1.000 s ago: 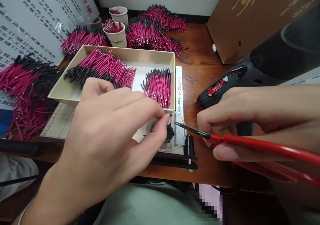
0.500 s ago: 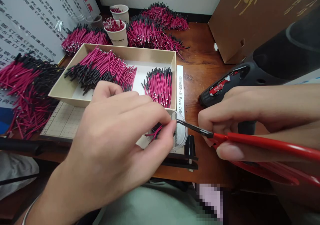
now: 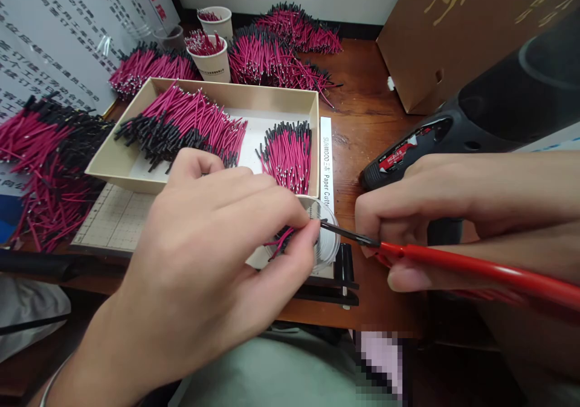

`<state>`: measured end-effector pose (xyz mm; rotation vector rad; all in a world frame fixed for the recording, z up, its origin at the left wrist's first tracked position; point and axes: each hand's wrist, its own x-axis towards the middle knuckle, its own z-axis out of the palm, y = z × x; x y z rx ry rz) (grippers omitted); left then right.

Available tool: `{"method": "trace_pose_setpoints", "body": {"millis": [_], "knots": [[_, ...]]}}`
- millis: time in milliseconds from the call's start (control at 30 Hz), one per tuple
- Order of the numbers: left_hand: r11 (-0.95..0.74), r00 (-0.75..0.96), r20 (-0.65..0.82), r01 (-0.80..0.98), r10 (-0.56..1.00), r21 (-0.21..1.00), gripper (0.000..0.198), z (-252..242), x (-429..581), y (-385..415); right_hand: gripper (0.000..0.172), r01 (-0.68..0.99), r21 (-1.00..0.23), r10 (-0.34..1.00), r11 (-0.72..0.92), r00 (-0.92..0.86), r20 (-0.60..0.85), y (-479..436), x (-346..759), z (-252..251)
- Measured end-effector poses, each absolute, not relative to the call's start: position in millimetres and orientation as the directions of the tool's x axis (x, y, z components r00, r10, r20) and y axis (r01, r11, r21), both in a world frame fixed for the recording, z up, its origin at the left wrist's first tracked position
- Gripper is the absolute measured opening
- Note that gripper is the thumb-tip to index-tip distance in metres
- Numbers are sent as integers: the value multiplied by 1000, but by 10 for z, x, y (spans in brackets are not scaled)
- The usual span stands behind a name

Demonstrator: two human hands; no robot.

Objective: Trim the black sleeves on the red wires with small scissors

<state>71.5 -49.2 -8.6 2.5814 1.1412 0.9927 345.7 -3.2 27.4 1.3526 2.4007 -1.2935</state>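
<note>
- Well, your left hand (image 3: pixel 217 244) is closed in a pinch, thumb against forefinger, on a pink wire (image 3: pixel 283 237); part of it shows between those two fingers, while the pinched end is hidden from view.
- Your right hand (image 3: pixel 435 214) is gripping a red-handled tool (image 3: pixel 435 257), its slim dark tip reaching across to your left fingertips; you cannot tell from this angle whether the tip touches the wire.
- Just under your left fingertips sits a clear round dish (image 3: pixel 329 247), partly covered by your thumb.
- Beyond your left hand, a cream tray (image 3: pixel 281 102) holds a loose heap of black-tipped pink wires (image 3: pixel 194 120) and, nearer your fingertips, a neater bundle (image 3: pixel 290 159).
- Below the tray, left of your knuckles, a gridded cutter board (image 3: pixel 120 214) shows.
- Farther left of that hand lies a tangled pile of pink and black wires (image 3: pixel 40 159).
- Past the tray, farthest from your hands, stand two paper cups (image 3: pixel 212 66) with wires in them.
- Just beyond your right hand lies a dark power tool (image 3: pixel 484 114); behind it stands a brown box (image 3: pixel 421 51).
</note>
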Motion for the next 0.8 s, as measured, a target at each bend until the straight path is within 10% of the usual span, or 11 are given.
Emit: {"method": "trace_pose_setpoints", "body": {"millis": [467, 800], "knots": [[-645, 391, 561, 664, 730, 377, 27, -128, 561, -418, 46, 639, -762, 497, 102, -696, -518, -4, 3496, 291], [-646, 438, 501, 657, 747, 389, 31, -70, 703, -484, 63, 604, -779, 507, 167, -731, -457, 16, 3460, 264]]}}
